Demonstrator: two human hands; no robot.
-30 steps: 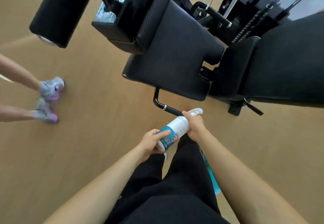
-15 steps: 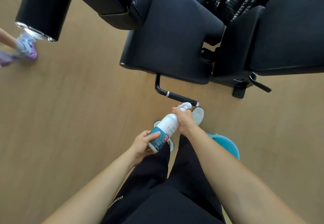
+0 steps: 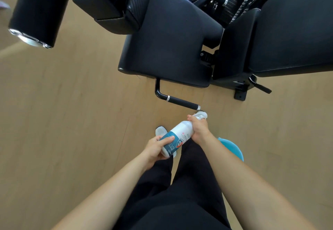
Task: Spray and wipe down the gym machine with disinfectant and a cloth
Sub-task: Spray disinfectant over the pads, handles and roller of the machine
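A white spray bottle [image 3: 181,132] with a blue label lies tilted between my hands, low in the middle of the head view. My left hand [image 3: 156,147] grips its base. My right hand [image 3: 199,129] is wrapped round its neck, just under the white spray head [image 3: 201,115]. The black gym machine fills the top, with its padded seat [image 3: 171,44] straight ahead of the bottle. A black handle bar [image 3: 177,101] sticks out below the seat, close to the nozzle. No cloth is visible.
A black roller pad [image 3: 38,9] hangs at the upper left. A second black pad [image 3: 295,31] is at the upper right. A teal round object [image 3: 232,147] lies on the wooden floor behind my right forearm. My black trousers and white shoe [image 3: 160,130] are below.
The view has tilted down and the machine now sits higher and closer. The other person's feet have left the frame at the left. Both hands keep the same hold on the bottle.
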